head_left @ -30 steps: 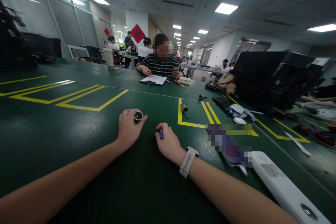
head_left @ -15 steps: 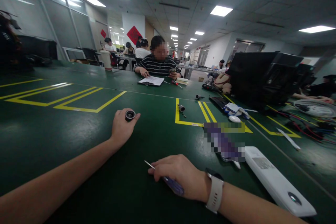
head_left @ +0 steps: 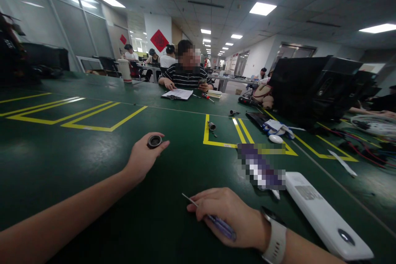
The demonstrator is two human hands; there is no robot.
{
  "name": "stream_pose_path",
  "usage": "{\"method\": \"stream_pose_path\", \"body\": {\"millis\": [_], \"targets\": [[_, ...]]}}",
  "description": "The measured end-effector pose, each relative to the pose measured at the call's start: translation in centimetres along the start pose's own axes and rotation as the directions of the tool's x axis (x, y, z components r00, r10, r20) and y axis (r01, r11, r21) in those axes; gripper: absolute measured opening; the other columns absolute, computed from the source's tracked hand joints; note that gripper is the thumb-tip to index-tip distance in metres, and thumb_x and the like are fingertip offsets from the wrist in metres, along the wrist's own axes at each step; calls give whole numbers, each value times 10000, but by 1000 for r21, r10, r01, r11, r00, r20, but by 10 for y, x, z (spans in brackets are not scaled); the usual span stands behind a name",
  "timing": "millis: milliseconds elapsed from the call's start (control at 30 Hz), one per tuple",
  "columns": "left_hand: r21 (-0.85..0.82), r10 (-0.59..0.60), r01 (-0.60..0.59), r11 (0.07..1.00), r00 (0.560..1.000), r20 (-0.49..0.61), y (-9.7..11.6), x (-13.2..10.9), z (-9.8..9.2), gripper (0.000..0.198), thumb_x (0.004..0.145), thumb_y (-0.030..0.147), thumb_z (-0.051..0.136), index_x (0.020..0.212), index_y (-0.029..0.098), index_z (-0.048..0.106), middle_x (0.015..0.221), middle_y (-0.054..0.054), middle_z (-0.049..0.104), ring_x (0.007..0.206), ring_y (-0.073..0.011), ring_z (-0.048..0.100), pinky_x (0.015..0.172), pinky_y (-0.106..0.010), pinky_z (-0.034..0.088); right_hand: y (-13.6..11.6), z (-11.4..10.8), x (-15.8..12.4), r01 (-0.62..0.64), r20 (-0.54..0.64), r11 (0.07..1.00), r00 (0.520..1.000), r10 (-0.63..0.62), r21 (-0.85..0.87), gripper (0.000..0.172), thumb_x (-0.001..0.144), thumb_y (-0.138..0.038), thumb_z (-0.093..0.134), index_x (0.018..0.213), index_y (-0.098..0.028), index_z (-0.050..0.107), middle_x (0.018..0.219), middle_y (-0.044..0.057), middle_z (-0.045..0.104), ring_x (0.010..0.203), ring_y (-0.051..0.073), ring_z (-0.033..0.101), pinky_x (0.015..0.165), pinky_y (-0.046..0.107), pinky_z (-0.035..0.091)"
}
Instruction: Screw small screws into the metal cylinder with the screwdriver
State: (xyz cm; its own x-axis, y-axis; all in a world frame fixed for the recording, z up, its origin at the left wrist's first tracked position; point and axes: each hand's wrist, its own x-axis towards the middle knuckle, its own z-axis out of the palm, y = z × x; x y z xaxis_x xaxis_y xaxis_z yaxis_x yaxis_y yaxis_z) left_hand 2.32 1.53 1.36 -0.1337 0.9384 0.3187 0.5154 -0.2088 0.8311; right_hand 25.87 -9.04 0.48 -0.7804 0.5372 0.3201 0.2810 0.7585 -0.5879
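Head view: left hand [head_left: 139, 154] clamped round the fitting [head_left: 154, 141], left of centre, mouth up; side grip seems chosen to leave the opening clear. Right hand [head_left: 227, 212], nearer and right, clamped on the screwdriver [head_left: 223, 227], shaft out far-left, likely so the tip is free. Second fitting [head_left: 212, 126] far right by yellow tape [head_left: 219, 144], probably its marked spot.

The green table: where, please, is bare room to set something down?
Bare patches: between the left yellow tape and the left forearm; between the left hand and the screwdriver in the right hand. Crowded: the right side, with white device, purple item and cables.
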Motion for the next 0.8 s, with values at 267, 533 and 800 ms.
{"method": "stream_pose_path", "body": {"millis": [267,533,800], "targets": [[-209,-17,39,977,994,109,24,-22,7,342,650,367,673,915,182,564,598,45,514,471,-97,457,434,-214,372,-3,-2,1,-41,-140,999,989,43,19,226,737,-37,491,904,-175,554,1037,79,656,984,164,599,866,290,460],[-121,-45,66,990,984,171,23,-30,-4,338,639,377,663,908,190,579,611,38,532,479,-104,462,438,-225,392,2,-4,4,-226,-387,921,855,344,318,158,822,-139,510,942,-192,599,1022,64,668,960,168,616,873,347,467],[-138,-139,197,971,928,347,25,-36,-6,388,574,340,695,925,205,601,743,0,637,518,-136,560,437,-251,454,6,9,8,-166,-383,566,582,717,808,259,845,-373,517,767,-161,643,651,15,660,673,145,628,805,359,480]]}}
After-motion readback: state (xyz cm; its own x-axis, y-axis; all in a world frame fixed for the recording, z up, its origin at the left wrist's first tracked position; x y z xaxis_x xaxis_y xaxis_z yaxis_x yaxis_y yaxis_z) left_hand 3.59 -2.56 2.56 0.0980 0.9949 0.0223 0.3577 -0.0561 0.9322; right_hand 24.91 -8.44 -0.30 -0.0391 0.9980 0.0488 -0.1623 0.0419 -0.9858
